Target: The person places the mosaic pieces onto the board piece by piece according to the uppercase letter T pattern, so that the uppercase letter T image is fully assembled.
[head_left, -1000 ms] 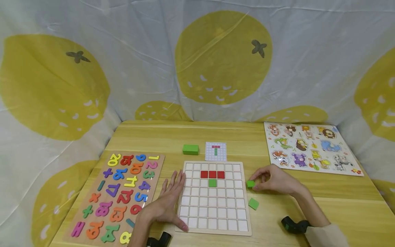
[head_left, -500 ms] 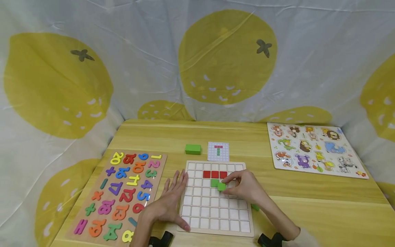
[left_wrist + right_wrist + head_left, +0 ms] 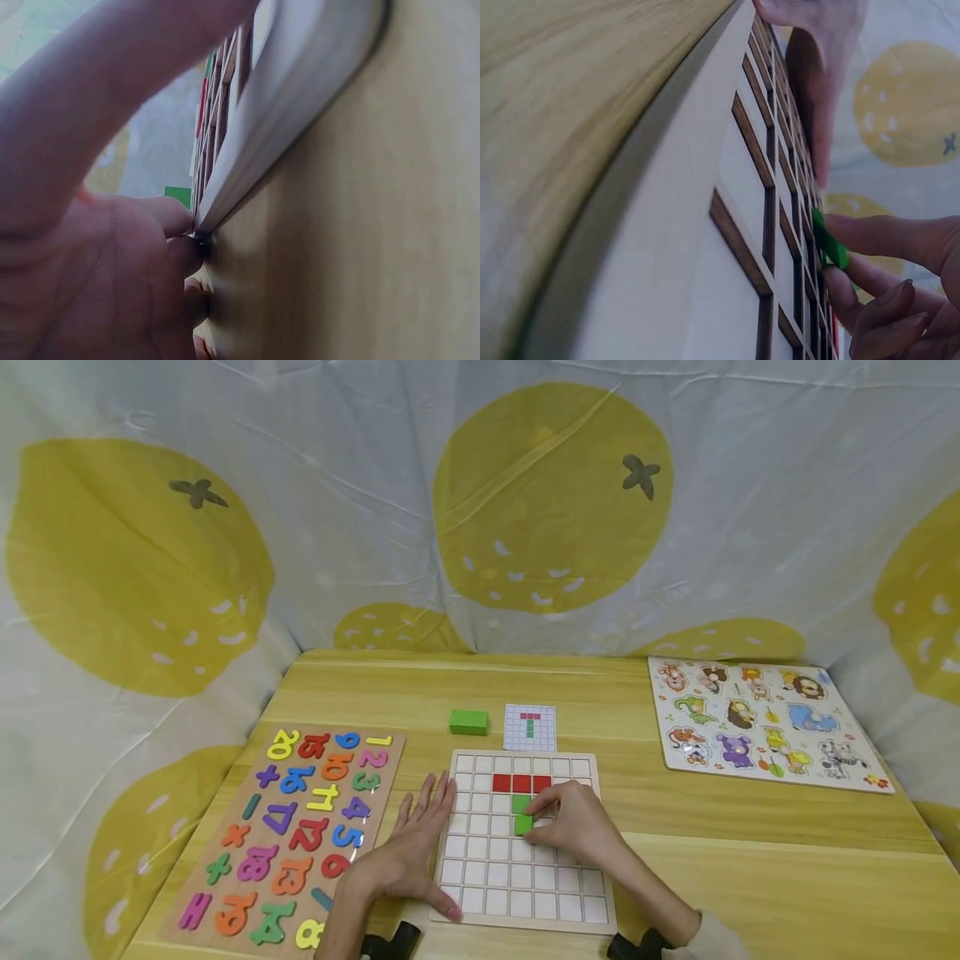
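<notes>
My right hand pinches a small green square tile over the wooden grid board, just below another green tile seated in a cell. In the right wrist view, thumb and fingers hold that tile tilted, right at the grid. Three red tiles form a row above the green ones. My left hand rests with fingers spread along the board's left side, its thumb on the near left corner. The left wrist view shows the left palm beside the board's raised edge.
Behind the board lie a card with a T pattern and a green block. A number puzzle board is at the left, an animal puzzle board at the back right. A lemon-print curtain stands behind the table.
My right hand has carried the green tile from the table right of the board leftward to the cell below the seated green tile. The left hand has stayed at the board's left edge.
</notes>
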Demonstrator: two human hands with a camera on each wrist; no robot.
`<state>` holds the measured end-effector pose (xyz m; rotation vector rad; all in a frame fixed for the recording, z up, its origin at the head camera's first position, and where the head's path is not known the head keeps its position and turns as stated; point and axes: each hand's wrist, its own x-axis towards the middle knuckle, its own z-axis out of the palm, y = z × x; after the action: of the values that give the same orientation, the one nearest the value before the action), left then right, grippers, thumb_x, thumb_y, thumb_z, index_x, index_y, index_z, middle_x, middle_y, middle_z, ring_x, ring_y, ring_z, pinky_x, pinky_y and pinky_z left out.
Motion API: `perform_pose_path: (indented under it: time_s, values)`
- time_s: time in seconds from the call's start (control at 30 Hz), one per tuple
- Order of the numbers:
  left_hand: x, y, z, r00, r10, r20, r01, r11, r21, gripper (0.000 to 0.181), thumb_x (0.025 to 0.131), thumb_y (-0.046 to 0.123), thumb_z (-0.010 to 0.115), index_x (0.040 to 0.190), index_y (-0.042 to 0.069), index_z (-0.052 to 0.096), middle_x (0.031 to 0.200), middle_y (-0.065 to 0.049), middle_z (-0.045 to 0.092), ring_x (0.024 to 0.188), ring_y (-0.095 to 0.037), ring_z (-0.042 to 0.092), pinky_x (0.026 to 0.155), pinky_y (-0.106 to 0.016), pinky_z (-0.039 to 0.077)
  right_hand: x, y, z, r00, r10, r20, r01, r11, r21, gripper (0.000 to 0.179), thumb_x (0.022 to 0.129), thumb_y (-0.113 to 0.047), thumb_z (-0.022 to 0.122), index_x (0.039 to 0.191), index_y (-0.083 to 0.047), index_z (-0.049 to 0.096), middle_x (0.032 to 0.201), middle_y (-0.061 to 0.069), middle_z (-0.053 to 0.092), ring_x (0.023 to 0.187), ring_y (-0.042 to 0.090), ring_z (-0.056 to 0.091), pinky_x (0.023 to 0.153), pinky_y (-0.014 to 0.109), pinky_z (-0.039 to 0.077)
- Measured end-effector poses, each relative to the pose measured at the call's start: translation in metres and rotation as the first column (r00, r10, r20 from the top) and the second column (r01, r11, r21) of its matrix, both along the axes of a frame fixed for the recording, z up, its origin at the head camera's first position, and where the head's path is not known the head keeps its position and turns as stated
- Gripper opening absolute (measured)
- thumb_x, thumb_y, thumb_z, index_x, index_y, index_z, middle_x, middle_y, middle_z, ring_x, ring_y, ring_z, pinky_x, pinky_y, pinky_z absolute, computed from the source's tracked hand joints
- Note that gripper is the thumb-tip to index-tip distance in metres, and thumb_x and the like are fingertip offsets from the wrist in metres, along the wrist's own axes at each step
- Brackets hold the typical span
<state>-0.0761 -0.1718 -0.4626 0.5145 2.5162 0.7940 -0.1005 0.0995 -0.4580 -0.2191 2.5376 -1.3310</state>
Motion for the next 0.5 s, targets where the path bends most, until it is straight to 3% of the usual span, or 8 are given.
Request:
perform_pose_path:
  time_s: [0.5]
  values:
    - [-0.0001,0.0007,0.0006,1.0,-0.004,-0.003,0.004,1.0,-0.013,0.163,0.052,0.05,0.102,0.165,0.007,-0.006,0.173,-0.011,-0.018,0.16,-0.036,-0.021,0.127,-0.064,-0.012,0.0008,-0.0019,-0.0045,1.0,0.02,-0.01,-0.02,1.0,0.003,0.023,0.069,-0.008,0.095,0.087,-0.012,0.08,0.08,-0.004,0.071,0.079,0.013,0.06,0.069,0.022,0.047]
